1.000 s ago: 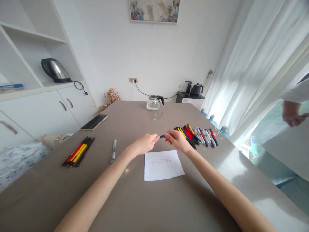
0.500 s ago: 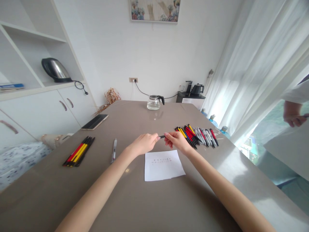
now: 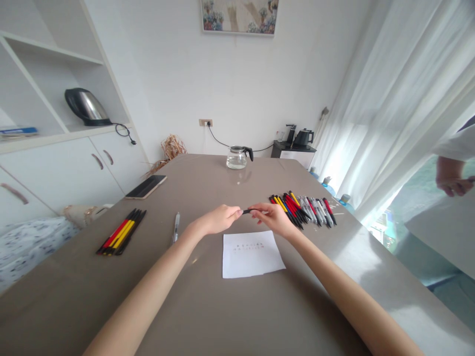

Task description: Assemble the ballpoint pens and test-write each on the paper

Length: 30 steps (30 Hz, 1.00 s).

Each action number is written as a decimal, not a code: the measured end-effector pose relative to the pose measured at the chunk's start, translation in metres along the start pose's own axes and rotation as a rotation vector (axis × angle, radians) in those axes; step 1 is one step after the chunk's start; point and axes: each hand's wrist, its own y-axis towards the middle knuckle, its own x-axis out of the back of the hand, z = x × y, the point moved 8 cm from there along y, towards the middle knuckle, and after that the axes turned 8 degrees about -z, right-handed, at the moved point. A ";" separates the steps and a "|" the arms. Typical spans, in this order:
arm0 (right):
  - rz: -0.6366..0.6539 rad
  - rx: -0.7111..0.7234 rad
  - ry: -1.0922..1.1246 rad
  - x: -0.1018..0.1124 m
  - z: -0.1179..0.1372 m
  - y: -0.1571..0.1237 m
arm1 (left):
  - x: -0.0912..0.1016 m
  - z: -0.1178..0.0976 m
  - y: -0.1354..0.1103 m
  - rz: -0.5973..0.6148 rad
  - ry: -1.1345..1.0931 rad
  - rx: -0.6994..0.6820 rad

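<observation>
My left hand [image 3: 218, 219] and my right hand [image 3: 272, 217] meet above the brown table [image 3: 208, 306], both pinched on the ends of a black pen [image 3: 248, 211] held level between them. Just below them lies a white sheet of paper [image 3: 251, 253] with a line of small writing. To the right of my right hand is a spread of several pens [image 3: 304, 207] in black, red, yellow and white. A neat bundle of red, yellow and black pens [image 3: 121, 231] lies at the left, and a single clear pen [image 3: 175, 226] rests beside my left forearm.
A glass carafe [image 3: 237, 157] stands at the table's far end and a dark phone [image 3: 146, 186] lies at the far left. White cabinets and shelves with a kettle [image 3: 85, 107] line the left. Another person's hand [image 3: 451, 181] shows at the right edge, by the curtains.
My hands have shifted slightly; my left fingertips have slid a little along the pen. Nothing on the table has moved.
</observation>
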 end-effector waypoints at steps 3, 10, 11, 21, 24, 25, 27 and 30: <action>0.045 -0.192 0.109 -0.006 -0.015 0.001 | 0.004 -0.004 -0.001 -0.042 0.210 -0.036; 0.197 -0.446 0.251 -0.019 -0.029 -0.007 | 0.006 -0.014 -0.002 -0.093 0.488 -0.099; 0.209 -0.428 0.280 -0.021 -0.026 -0.007 | 0.006 -0.014 -0.001 -0.095 0.498 -0.101; 0.074 -0.044 0.009 -0.009 0.010 0.002 | 0.015 -0.010 -0.001 -0.070 0.355 -0.112; 0.044 0.101 -0.132 -0.003 0.020 0.002 | 0.015 -0.007 -0.001 -0.043 0.303 -0.085; 0.029 0.135 -0.166 -0.001 0.022 0.002 | 0.015 -0.006 0.000 -0.039 0.295 -0.078; -0.005 0.183 -0.205 0.002 0.024 0.001 | 0.013 -0.005 0.000 -0.036 0.292 -0.073; -0.051 0.185 -0.205 0.005 0.021 0.001 | 0.012 -0.004 -0.001 -0.045 0.316 -0.078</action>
